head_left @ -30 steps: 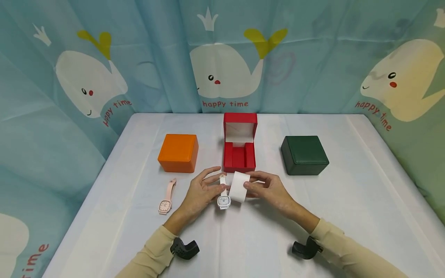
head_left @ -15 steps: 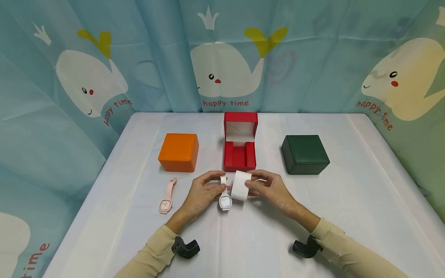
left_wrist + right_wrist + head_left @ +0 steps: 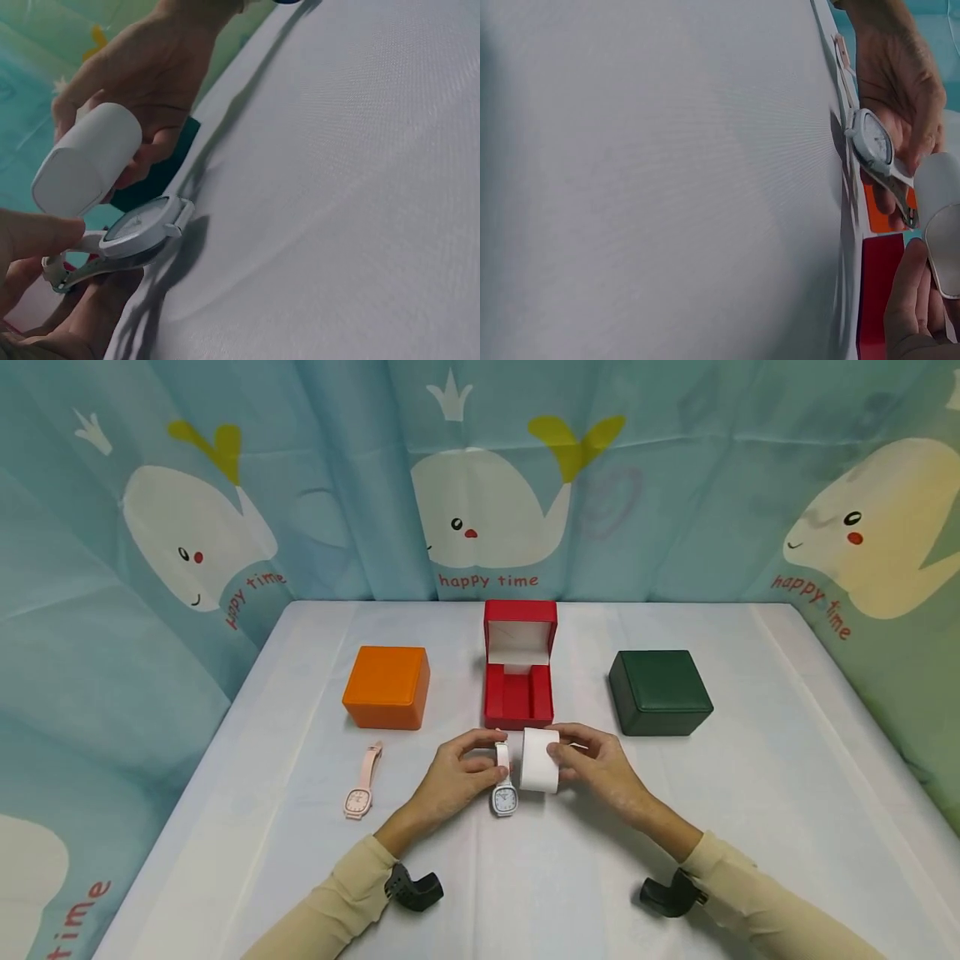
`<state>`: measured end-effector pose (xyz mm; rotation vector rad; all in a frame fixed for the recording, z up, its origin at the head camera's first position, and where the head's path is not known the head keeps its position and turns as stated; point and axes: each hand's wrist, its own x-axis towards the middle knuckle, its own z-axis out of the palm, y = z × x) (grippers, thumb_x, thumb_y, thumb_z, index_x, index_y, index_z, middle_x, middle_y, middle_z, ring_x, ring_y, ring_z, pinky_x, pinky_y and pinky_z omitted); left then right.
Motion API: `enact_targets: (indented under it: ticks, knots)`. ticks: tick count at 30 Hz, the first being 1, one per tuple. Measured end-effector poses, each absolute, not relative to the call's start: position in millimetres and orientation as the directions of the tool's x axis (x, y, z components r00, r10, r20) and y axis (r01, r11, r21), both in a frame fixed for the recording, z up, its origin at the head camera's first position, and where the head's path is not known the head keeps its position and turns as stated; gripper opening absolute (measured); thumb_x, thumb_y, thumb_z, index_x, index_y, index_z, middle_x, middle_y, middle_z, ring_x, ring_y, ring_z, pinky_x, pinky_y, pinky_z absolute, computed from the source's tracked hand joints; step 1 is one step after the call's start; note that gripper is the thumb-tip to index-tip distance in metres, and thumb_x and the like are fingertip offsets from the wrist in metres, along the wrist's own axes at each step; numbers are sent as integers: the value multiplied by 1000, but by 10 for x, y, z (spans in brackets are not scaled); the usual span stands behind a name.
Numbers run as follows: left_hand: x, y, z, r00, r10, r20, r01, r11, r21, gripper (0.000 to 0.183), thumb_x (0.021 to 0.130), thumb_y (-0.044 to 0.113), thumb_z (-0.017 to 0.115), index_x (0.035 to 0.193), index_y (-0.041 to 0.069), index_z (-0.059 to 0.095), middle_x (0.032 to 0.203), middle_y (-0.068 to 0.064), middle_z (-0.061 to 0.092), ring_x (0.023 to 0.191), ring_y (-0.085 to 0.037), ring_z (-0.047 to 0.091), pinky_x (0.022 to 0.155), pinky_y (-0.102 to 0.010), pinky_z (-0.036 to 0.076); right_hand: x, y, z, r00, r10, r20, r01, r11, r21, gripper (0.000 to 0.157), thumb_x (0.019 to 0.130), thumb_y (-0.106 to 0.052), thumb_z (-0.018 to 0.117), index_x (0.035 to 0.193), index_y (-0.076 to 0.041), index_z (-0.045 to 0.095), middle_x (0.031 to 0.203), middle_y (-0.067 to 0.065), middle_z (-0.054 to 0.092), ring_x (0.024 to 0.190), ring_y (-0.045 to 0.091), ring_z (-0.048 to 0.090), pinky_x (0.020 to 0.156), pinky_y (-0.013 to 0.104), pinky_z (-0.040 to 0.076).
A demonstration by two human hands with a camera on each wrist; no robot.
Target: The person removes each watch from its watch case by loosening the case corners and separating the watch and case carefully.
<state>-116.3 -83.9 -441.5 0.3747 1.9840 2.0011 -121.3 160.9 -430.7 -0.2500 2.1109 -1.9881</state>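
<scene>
My left hand (image 3: pixel 453 781) pinches a white wristwatch (image 3: pixel 505 800) by its strap between thumb and fingers, its square-cornered dial facing up. In the left wrist view the watch (image 3: pixel 141 225) is tilted over the white cloth, its strap ends brought round beneath it. A smooth white watch pillow (image 3: pixel 540 760) is held between the thumb and fingers of my right hand (image 3: pixel 606 770), just right of the watch. The right wrist view shows the pillow's (image 3: pixel 939 180) rounded side and flat end close to the strap. Both hands are just in front of an open red watch box (image 3: pixel 517 724).
A closed orange box (image 3: pixel 386 681) stands left of the red one, a closed dark green box (image 3: pixel 662 687) to its right. On the cloth at left lies a pink wristwatch (image 3: pixel 358 802). A blue whale-print curtain (image 3: pixel 352 485) hangs behind the table (image 3: pixel 525 893).
Both hands have shifted slightly to the right, carrying the white watch and the pillow along. The pillow now stands more upright in the head view. The boxes and pink watch keep their places.
</scene>
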Motion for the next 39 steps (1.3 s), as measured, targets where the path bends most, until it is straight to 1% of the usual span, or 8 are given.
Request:
enact_targets:
  ticks: [8, 12, 15, 20, 23, 27, 30, 39]
  knots:
    - [-1193, -714, -4465, -911, 411, -40, -53, -19, 998, 44, 94, -8, 65, 137, -1, 56, 130, -19, 53, 93, -20, 67, 87, -25, 52, -1195, 1661, -4333, -963, -263, -59, 36, 93, -995, 38, 99, -10, 65, 132, 8, 59, 113, 20, 60, 97, 25, 64, 76, 36, 60]
    - [-1208, -666, -4488, -905, 423, -39, -45, -4, 999, 43, 93, -9, 64, 135, -2, 57, 129, -18, 56, 97, -22, 68, 87, -27, 53, -1185, 1665, -4355, -963, -264, -61, 37, 96, -995, 38, 99, -11, 66, 131, 7, 59, 111, 20, 59, 96, 26, 65, 76, 37, 60]
    - [-1236, -650, -4495, -906, 422, 6, 41, 75, 996, 41, 92, -10, 65, 132, -2, 59, 125, -17, 60, 98, -23, 67, 85, -27, 54, -1187, 1665, -4364, -959, -278, -49, 22, 98, -995, 38, 100, -12, 65, 131, 7, 59, 111, 20, 60, 96, 27, 65, 76, 37, 60]
    - [-1287, -653, -4473, -917, 394, 68, 195, 292, 936, 40, 91, -6, 71, 129, 4, 65, 107, -7, 67, 88, -19, 62, 75, -25, 54, -1195, 1671, -4356, -962, -268, -50, 19, 116, -993, 39, 100, -14, 65, 132, 6, 59, 112, 20, 60, 99, 29, 64, 76, 37, 60]
    - [-1294, -658, -4476, -917, 391, 86, 236, 353, 906, 42, 90, -4, 72, 131, 4, 66, 111, -6, 66, 88, -17, 62, 75, -25, 54, -1198, 1676, -4352, -965, -254, -57, 27, 120, -992, 39, 100, -14, 65, 132, 6, 59, 112, 20, 59, 99, 30, 64, 76, 37, 60]
    - [-1296, -663, -4491, -910, 399, 113, 270, 364, 891, 43, 90, -5, 73, 132, 1, 64, 128, -9, 63, 92, -17, 64, 79, -24, 55, -1200, 1667, -4351, -967, -249, -61, 30, 127, -991, 39, 100, -14, 65, 133, 6, 59, 113, 21, 59, 100, 31, 64, 75, 38, 60]
    - [-1302, -659, -4483, -905, 410, 109, 275, 372, 886, 43, 91, -6, 72, 133, -1, 63, 131, -11, 61, 93, -18, 65, 80, -24, 55, -1203, 1660, -4345, -966, -251, -63, 30, 134, -991, 39, 100, -15, 65, 133, 5, 59, 114, 21, 58, 100, 32, 64, 76, 39, 60]
    - [-1318, -631, -4452, -895, 436, 96, 289, 401, 869, 38, 91, -6, 71, 128, -4, 63, 127, -12, 57, 96, -19, 65, 84, -24, 54, -1232, 1664, -4326, -972, -232, -46, 23, 103, -994, 37, 101, -15, 64, 131, 6, 60, 114, 20, 59, 100, 29, 62, 74, 37, 60]
